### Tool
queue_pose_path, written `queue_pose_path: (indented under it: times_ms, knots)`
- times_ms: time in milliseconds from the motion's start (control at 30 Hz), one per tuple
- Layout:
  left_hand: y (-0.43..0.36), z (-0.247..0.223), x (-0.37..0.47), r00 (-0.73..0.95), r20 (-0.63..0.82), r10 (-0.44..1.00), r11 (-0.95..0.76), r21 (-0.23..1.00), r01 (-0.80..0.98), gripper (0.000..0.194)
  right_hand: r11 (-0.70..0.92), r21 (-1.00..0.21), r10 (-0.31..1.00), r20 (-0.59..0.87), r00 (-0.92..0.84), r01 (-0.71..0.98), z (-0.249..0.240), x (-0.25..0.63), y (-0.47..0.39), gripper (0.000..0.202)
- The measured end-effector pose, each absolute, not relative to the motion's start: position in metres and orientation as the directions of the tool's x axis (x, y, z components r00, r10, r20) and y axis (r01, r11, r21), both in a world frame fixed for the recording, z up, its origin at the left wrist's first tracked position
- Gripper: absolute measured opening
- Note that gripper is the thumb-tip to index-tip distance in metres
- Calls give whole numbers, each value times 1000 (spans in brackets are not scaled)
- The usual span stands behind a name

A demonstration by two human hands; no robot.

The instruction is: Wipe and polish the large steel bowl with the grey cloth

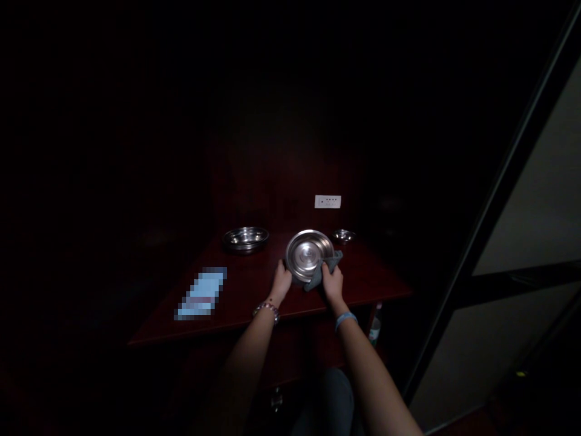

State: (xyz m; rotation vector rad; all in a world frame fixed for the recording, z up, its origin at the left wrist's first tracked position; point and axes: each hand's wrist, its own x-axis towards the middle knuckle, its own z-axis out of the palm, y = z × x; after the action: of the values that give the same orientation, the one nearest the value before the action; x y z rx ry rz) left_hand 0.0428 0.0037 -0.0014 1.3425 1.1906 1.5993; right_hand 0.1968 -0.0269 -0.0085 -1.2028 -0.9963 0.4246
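In the head view, a dim room surrounds a dark red table [254, 293], with a white socket panel [327, 201] on the wall [276, 181] behind. The steel bowl [307, 249] is round and shiny, its ringed inside tilted toward the viewer — held up over the table, between stacked bowls [246, 241] and a small bowl [344, 237]. The left hand [282, 281] grips its rim; the right hand [333, 283] clasps a grey cloth [314, 279] against it.

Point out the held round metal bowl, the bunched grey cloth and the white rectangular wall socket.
Held round metal bowl [307, 255]: head view, inner base.
Bunched grey cloth [315, 278]: head view, lower-left part.
White rectangular wall socket [327, 201]: head view, faceplate middle.
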Motion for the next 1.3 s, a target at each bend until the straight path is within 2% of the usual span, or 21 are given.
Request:
queue_pose_path:
  times_ms: [233, 967, 1300]
  knots:
    - [4, -1, 43, -214, 322, 922, -327, 945, 14, 37, 341, -918, 753, 395, 527, 200, -8, 196, -27, 33]
    - [1, 1, 44, -206, 333, 920, -337, 941, 17, 23, 332, -917, 749, 399, 529, 221, -10, 198, -24, 29]
    - [3, -1, 44, -204, 323, 924, -328, 944, 8, 28, 330, -919, 755, 394, 524, 215, -11, 198, -25, 31]
